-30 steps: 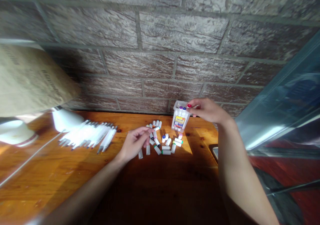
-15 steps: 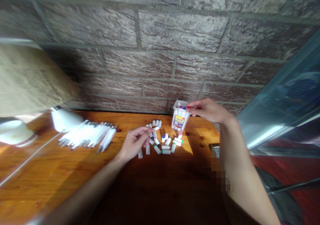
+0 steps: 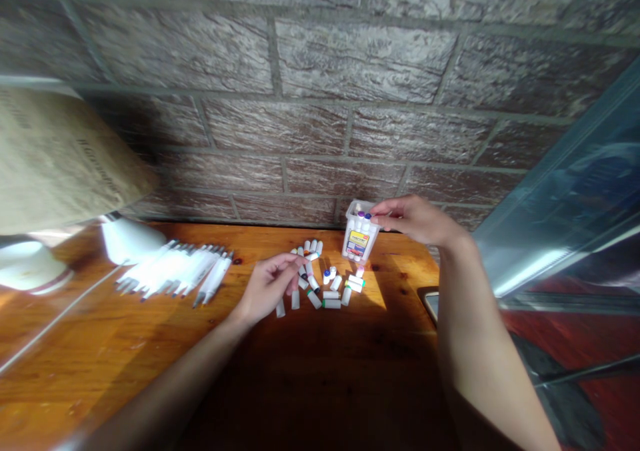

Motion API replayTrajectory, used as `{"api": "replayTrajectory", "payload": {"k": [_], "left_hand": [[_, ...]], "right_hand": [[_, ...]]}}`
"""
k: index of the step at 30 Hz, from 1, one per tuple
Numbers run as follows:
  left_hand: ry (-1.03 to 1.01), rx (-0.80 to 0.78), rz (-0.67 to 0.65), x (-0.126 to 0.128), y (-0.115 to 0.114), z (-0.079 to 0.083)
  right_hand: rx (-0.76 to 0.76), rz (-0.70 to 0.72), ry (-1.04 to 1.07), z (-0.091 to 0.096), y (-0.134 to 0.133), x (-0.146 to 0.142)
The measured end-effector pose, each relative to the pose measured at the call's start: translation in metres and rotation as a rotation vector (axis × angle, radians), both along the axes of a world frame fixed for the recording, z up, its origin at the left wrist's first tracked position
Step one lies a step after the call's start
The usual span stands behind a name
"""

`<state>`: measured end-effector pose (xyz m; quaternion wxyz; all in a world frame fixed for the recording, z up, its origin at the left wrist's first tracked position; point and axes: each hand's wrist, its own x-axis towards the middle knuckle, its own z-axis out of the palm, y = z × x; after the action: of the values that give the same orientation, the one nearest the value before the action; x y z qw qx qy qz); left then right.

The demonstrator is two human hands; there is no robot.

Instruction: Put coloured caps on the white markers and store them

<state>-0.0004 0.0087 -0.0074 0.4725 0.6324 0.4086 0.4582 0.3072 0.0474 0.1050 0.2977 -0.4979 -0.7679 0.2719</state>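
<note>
Near centre on the wooden surface (image 3: 150,344): left hand (image 3: 267,284), fingers drawn narrow among loose caps (image 3: 325,295); gripping one or not, cannot tell. Likely light, hard, slippery, quick to roll, so pinch across the barrel. Roughly twenty caps. Left, about a dozen uncapped markers (image 3: 175,274). Farther, one clear box (image 3: 357,241) holding two capped markers; right hand (image 3: 417,219) pinched narrow at its mouth, hold unclear.

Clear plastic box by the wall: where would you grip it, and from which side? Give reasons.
Grip the box across its two flat side walls, about mid-height, coming from the right. It stands upright, markers stick out of its top, the brick wall is close behind and loose caps lie in front.
</note>
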Motion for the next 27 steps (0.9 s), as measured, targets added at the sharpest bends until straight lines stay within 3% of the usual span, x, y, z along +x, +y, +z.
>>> {"api": "replayTrajectory", "payload": {"k": [12,27], "left_hand": [[0.012,-0.001,-0.011,0.0001,0.0011,-0.0011],[0.025,0.010,-0.011,-0.0008,0.0007,-0.0022]], "right_hand": [[-0.003,0.033,-0.005,0.0000,-0.0001,0.0030],[0.165,-0.125,-0.032,-0.0008,0.0028,0.0059]]}}
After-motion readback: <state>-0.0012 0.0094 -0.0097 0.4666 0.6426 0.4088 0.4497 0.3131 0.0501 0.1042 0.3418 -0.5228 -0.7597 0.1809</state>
